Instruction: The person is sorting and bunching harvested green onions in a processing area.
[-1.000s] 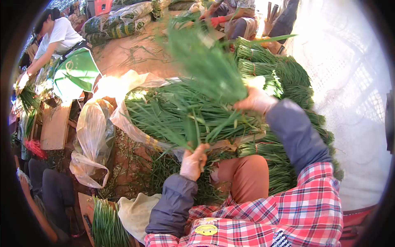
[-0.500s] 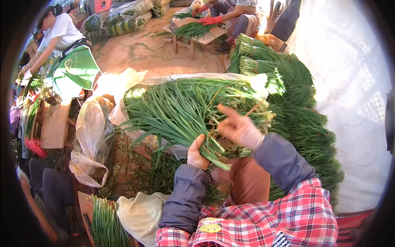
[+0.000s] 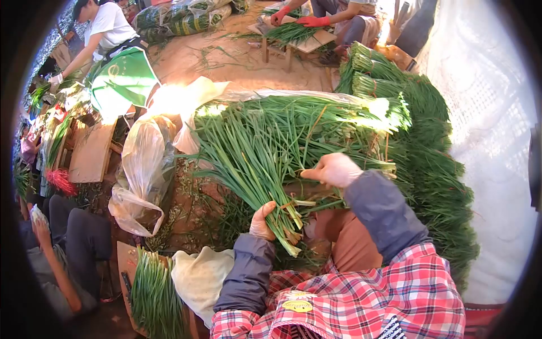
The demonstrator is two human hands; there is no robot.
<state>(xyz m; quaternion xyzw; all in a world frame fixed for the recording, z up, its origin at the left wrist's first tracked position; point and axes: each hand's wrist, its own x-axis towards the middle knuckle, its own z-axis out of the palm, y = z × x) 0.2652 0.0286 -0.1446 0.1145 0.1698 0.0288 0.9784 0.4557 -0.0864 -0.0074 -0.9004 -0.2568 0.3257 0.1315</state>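
One leafy bunch (image 3: 264,183) fills the gripping left fingers (image 3: 265,211); whether the right fingers (image 3: 316,173) hold anything is unclear.

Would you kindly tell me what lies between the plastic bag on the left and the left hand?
In the head view, brown ground strewn with bits and then loose green leaves lie between the plastic bag and the left hand.

The reddish-brown floor (image 3: 251,65) carried loose leaves (image 3: 234,217), a clear plastic bag (image 3: 138,169), tied green bundles (image 3: 429,175) stacked along the right, and an open plastic wrap (image 3: 187,133) beneath a heap of long stalks (image 3: 319,120)
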